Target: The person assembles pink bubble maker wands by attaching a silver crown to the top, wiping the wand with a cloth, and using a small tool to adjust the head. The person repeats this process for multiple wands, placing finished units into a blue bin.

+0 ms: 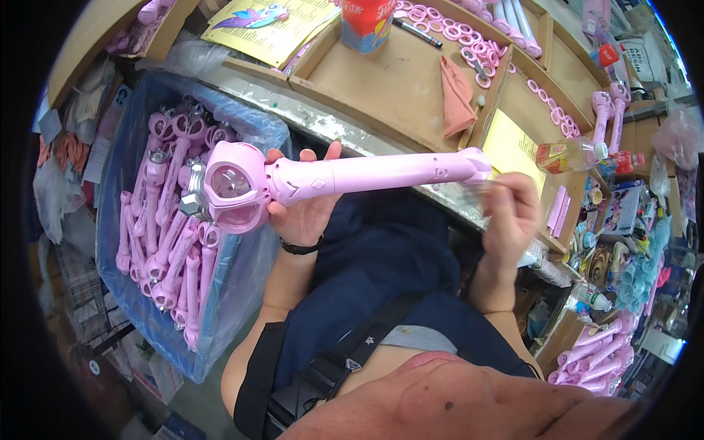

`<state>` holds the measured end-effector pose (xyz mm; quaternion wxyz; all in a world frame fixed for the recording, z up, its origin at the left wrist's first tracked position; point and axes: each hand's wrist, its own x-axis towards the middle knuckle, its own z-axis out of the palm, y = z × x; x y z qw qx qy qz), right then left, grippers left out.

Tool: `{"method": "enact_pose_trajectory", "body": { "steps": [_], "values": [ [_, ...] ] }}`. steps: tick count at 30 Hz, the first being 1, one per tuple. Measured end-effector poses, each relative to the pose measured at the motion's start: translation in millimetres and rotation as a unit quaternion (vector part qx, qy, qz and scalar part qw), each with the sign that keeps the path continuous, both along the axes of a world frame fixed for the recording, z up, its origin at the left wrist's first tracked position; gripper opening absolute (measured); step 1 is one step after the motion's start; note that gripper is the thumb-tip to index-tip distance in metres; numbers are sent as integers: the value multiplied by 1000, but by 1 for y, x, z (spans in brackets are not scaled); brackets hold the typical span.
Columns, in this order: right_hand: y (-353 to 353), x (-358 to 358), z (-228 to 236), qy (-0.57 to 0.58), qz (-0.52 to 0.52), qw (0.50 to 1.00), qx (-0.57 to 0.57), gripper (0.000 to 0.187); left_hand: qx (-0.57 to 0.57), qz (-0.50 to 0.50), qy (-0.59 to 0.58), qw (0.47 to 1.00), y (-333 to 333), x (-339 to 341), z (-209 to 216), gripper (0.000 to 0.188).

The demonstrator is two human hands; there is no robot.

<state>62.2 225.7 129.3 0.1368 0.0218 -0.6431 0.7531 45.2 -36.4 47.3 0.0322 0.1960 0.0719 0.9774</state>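
Note:
A pink toy wand lies nearly level across the view, its round head with a clear window and silver tip pointing left. Around the neck just behind that head, my left hand is closed, palm up, with a dark band on the wrist. At the wand's narrow right end is my right hand, its fingers curled together in a pinch. Motion smears the fingertips there, so what they hold, if anything, cannot be made out.
A blue-lined bin full of similar wands stands at left. Beyond the bench edge, cardboard trays hold pink rings, a marker and an orange cloth. A clear bottle lies at right; more pink wands are piled lower right.

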Motion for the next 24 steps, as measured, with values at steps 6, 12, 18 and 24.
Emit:
{"method": "enact_pose_trajectory", "body": {
  "steps": [6, 12, 18, 24],
  "values": [
    [-49, -11, -3, -62, 58, 996, 39, 8, -31, 28, 13, 999, 3, 9, 6, 63],
    [-54, -15, -9, -27, 10, 994, 107, 9, 10, 13, -32, 999, 14, 10, 6, 61],
    [-53, -15, -12, -11, -5, 989, 145, 9, 10, 12, -47, 999, 14, 11, 7, 62],
    [-52, -15, -13, -3, -3, 985, 173, 9, 6, 12, -41, 999, 12, 11, 8, 62]
  ]
}}
